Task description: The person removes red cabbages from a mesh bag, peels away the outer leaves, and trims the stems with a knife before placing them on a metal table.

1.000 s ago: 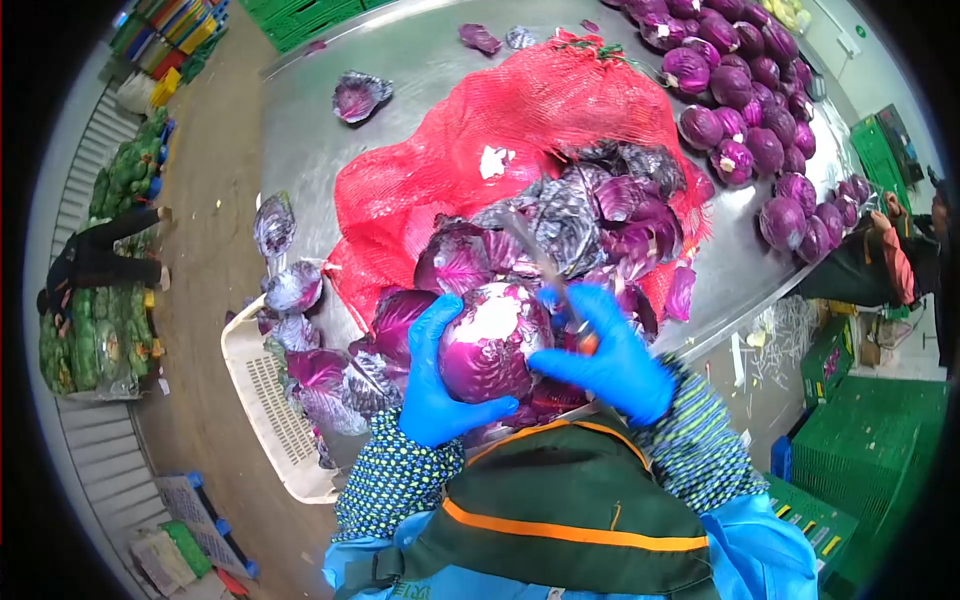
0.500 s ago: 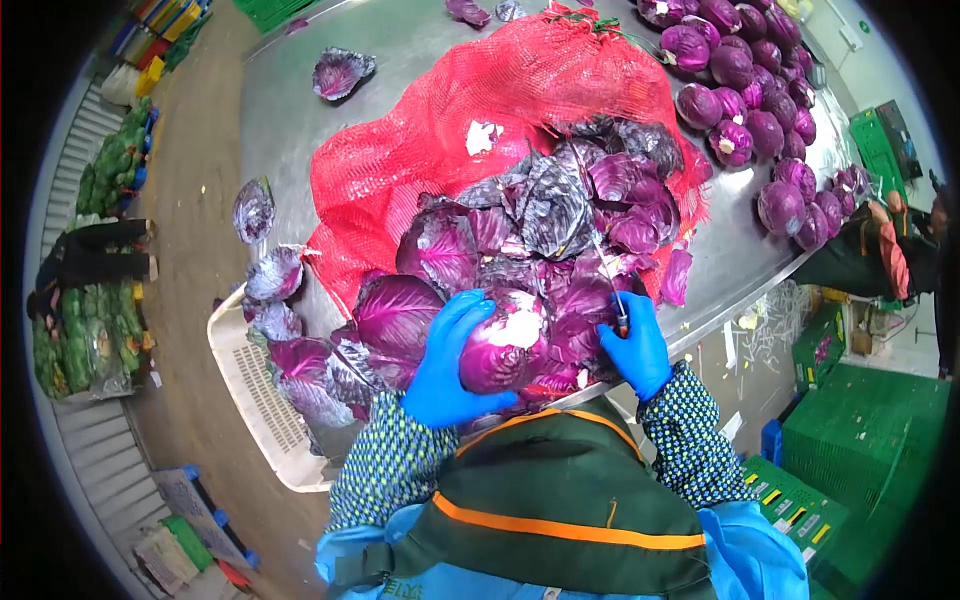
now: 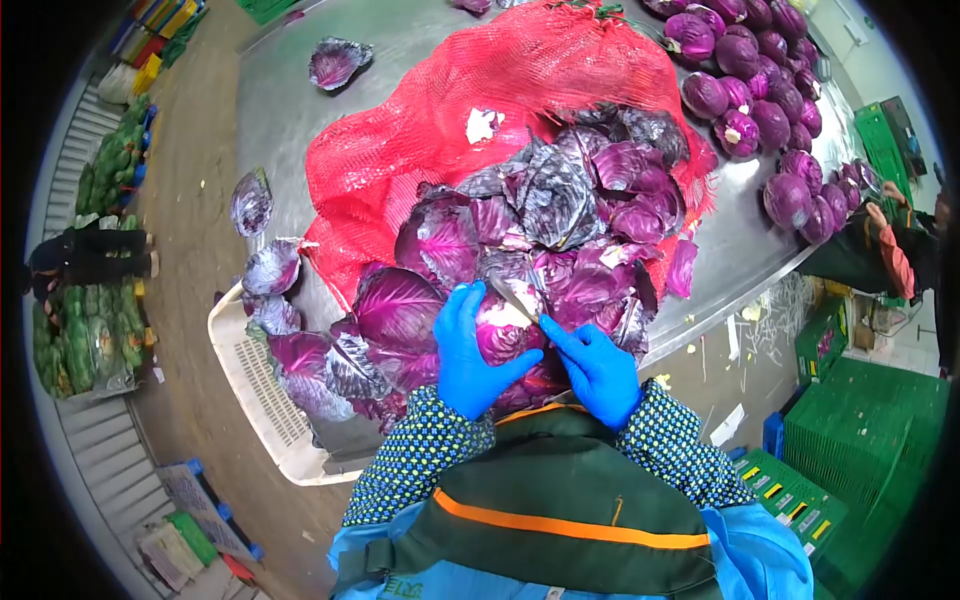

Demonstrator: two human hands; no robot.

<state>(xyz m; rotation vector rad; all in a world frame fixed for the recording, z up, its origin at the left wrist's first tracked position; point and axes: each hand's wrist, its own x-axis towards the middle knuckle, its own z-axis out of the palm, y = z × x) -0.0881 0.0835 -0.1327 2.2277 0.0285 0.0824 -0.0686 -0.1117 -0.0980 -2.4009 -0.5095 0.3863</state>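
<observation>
A red cabbage (image 3: 502,342) with a pale cut stem end sits close to the table's near edge. My left hand (image 3: 470,352), in a blue glove, is wrapped round its left side. In my right hand (image 3: 598,372), also gloved, is a knife (image 3: 514,299); its blade lies across the cabbage's white stem end, and the handle is mostly hidden by my fingers. Loose purple outer leaves (image 3: 437,238) are heaped just beyond both hands. Under and behind them spreads a red mesh sack (image 3: 400,130).
Many trimmed red cabbages (image 3: 770,125) are piled on the steel table (image 3: 285,110) at the far right. A white plastic basket (image 3: 245,385) stands at the left edge, leaves hanging over it. Green crates (image 3: 860,430) are at right. Another person's hand (image 3: 878,215) shows at the right.
My right hand has moved left, bringing the knife from beside the cabbage onto its stem end. My left hand has shifted slightly and still holds the cabbage.
</observation>
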